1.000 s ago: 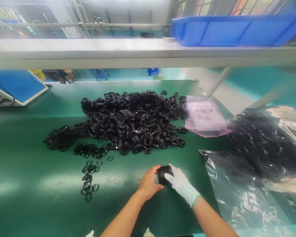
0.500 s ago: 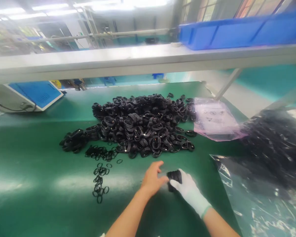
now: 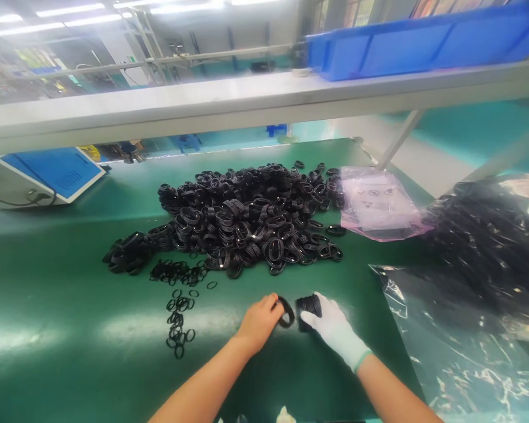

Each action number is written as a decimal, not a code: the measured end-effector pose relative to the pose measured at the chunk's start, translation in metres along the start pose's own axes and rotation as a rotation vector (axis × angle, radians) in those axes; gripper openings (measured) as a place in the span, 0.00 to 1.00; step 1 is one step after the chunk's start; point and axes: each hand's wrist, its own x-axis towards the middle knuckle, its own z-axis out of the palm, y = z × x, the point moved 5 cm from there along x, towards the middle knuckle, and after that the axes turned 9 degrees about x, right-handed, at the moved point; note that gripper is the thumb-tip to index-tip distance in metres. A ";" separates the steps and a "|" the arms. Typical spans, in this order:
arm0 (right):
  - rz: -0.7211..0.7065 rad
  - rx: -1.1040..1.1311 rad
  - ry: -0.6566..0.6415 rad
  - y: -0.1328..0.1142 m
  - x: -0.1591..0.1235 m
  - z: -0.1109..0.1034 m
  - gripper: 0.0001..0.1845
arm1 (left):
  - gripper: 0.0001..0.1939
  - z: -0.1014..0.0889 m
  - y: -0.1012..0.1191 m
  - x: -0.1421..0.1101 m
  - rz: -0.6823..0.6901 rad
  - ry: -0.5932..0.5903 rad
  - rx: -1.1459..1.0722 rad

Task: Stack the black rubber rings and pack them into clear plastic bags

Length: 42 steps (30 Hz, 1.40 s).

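Note:
My bare left hand (image 3: 259, 324) pinches one coiled black cable (image 3: 286, 312) by its left side, just above the green mat. In a white glove, my right hand (image 3: 332, 323) is wrapped round a stack of coiled black cables (image 3: 309, 312). A small gap separates the single coil from the stack. Beyond both hands lies a big heap of coiled black cables (image 3: 247, 217). Small black rings (image 3: 176, 326) are scattered on the mat to the left, with a denser pile of rings (image 3: 171, 271) above them.
A pink-tinted plastic bag (image 3: 374, 202) lies right of the heap. Clear bags with black contents (image 3: 489, 252) cover the right side. A white shelf (image 3: 180, 111) crosses above, carrying a blue bin (image 3: 401, 50). A blue-and-white machine (image 3: 53, 173) stands at back left.
My left hand has closed on one coiled cable and drawn it a little left, away from the stack. My right hand still grips the stack. The camera view has shifted slightly.

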 end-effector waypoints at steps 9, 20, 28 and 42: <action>-0.026 -0.017 0.005 -0.001 0.000 -0.001 0.37 | 0.39 0.005 0.024 0.002 -0.332 -0.126 -0.022; -0.073 0.027 -0.002 0.004 0.002 0.001 0.37 | 0.41 0.026 0.025 0.002 -0.217 -0.047 -0.490; -0.051 -0.026 0.001 0.000 0.003 0.002 0.37 | 0.43 0.035 0.027 0.011 -0.149 -0.019 -0.392; 0.094 -0.032 0.127 0.001 0.003 0.016 0.37 | 0.29 -0.061 -0.004 0.070 -0.228 0.341 -0.116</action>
